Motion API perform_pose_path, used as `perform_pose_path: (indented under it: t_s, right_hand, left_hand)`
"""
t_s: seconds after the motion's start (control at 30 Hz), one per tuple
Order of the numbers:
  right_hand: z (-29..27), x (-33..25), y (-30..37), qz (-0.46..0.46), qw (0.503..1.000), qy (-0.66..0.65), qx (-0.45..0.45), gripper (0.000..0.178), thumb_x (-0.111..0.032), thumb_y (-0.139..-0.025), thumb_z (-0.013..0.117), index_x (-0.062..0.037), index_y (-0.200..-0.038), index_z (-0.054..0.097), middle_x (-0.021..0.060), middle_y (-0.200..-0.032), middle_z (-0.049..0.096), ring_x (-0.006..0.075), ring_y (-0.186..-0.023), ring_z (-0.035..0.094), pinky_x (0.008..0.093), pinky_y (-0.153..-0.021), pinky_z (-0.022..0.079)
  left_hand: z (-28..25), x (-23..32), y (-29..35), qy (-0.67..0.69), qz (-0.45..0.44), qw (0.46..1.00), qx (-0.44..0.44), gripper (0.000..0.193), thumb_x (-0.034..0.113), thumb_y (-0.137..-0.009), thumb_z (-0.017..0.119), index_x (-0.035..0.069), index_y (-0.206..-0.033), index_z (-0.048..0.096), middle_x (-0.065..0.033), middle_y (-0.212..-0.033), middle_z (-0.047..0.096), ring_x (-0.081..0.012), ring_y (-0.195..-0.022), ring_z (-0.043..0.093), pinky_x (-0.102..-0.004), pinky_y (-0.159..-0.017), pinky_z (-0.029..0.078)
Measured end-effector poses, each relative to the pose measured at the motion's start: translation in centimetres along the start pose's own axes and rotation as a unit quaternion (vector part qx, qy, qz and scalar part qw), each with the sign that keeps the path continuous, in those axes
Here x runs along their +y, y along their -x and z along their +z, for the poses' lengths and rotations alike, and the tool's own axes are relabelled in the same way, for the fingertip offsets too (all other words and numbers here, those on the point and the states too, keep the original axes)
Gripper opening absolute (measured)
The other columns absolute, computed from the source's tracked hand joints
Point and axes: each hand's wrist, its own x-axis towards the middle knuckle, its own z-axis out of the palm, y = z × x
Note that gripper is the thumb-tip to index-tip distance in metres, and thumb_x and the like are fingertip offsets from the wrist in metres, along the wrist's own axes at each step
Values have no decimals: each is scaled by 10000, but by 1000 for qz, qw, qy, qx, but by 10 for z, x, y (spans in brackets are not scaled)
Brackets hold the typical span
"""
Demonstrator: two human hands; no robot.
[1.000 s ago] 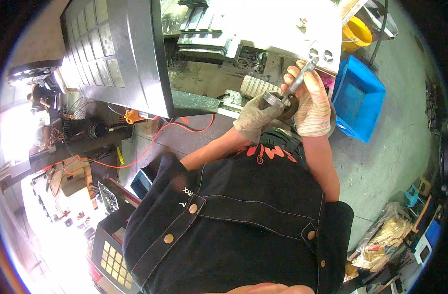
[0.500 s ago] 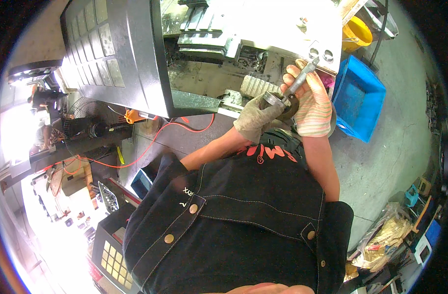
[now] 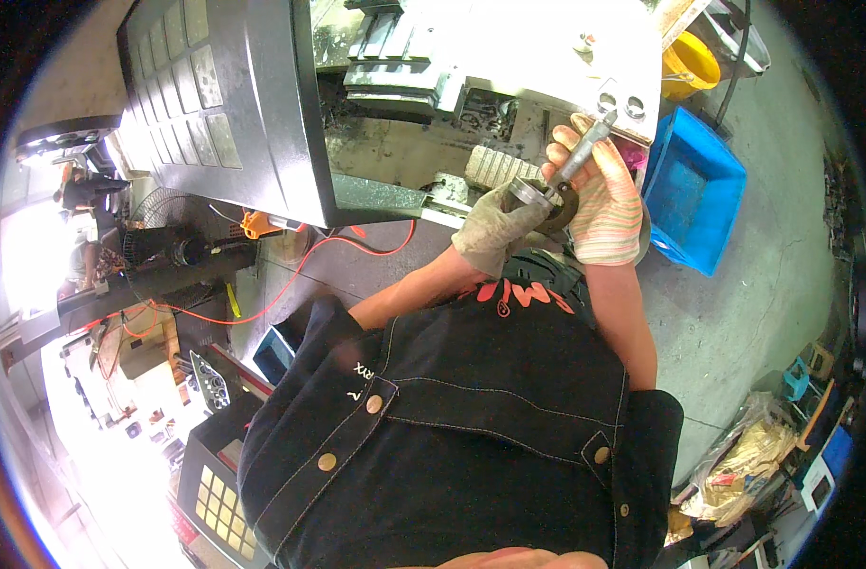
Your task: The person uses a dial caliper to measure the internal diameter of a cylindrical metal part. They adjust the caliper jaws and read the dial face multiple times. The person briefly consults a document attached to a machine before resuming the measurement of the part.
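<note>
In front of my chest, both gloved hands are close together. My right hand (image 3: 608,216), in a striped pale glove, grips a micrometer (image 3: 581,159) whose barrel slants up to the right. Its dark curved frame (image 3: 566,204) sits near the palm. My left hand (image 3: 496,228), in a greyish glove, holds a shiny metal ring (image 3: 528,192) at the micrometer's lower end. Whether the measuring faces touch the ring is too small to tell. Two similar metal rings (image 3: 633,107) lie on the white worktop's (image 3: 565,85) corner, just beyond my right fingertips.
A machine bed with a ribbed metal block (image 3: 499,168) lies just beyond my hands, beside a big black control cabinet (image 3: 281,123). To the right, a blue bin (image 3: 695,190) and a yellow bucket (image 3: 691,66) stand on the floor. An orange hose (image 3: 324,248) runs across the left.
</note>
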Motion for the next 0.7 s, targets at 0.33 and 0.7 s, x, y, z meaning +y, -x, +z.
perform_pose_path:
  t_s: [0.33, 0.7]
  right_hand:
    - [1, -1, 1, 4, 1000, 0, 1, 395, -261, -849, 542, 12, -1135, 530, 175, -999, 624, 241, -833, 624, 368, -731, 512]
    - [3, -2, 2, 3, 1000, 4, 4, 382, -254, -849, 542, 10, -1125, 534, 173, -986, 624, 250, -820, 622, 381, -717, 511]
  left_hand:
    - [-1, 0, 1, -24, 1, 1000, -11, 362, 155, -825, 628, 4, -1122, 485, -92, -1051, 565, -203, -899, 594, -357, -704, 543]
    - [-7, -1, -2, -43, -24, 999, -3, 354, 163, -832, 604, 1, -1122, 483, -94, -1052, 561, -204, -887, 599, -344, -699, 541]
